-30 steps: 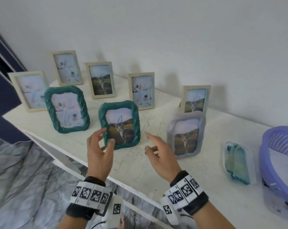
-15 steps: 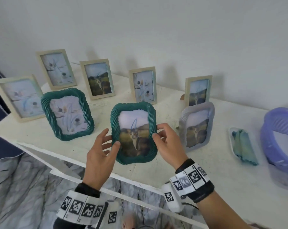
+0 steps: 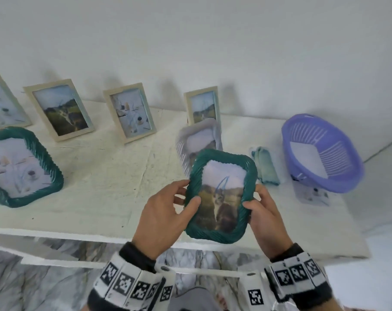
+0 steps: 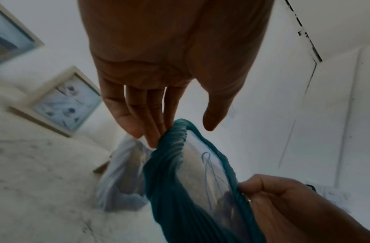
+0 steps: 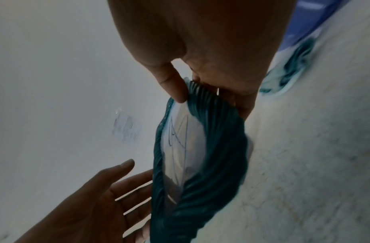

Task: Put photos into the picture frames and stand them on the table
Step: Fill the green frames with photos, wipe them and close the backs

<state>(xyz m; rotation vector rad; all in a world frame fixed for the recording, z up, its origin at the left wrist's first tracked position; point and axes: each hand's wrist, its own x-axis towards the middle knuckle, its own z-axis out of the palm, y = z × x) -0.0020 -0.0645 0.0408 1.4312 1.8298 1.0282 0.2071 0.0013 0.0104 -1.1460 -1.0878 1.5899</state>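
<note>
Right, head view first: I've got the green frame point(image 3: 222, 195) lifted off the tabletop point(image 3: 105, 176), above its near edge, cat photo facing me. My right hand point(image 3: 265, 218) is grasping the frame's right edge, thumb on the front rim, fingers hidden behind. My left hand point(image 3: 162, 215) is released, fingers straight, thumb tip against the left rim, more steadying than gripping. Behind sits a grey frame point(image 3: 199, 142), with a purple basket point(image 3: 320, 153) at right and another green frame point(image 3: 22, 167) standing at left. To do this step well I'd judge: keep the right pinch firm, support the left edge, don't smudge the front, and mind the grey frame close behind. Left wrist view: fingertips point(image 4: 153, 139) touch the frame's ribbed top corner, thumb clear of it, so this hand isn't closed on anything; frame lies just ahead of the palm. Right wrist view: thumb point(image 5: 173, 85) and fingers pinch the ribbed rim, frame hanging straight out from the hand, left palm open beside it.
</note>
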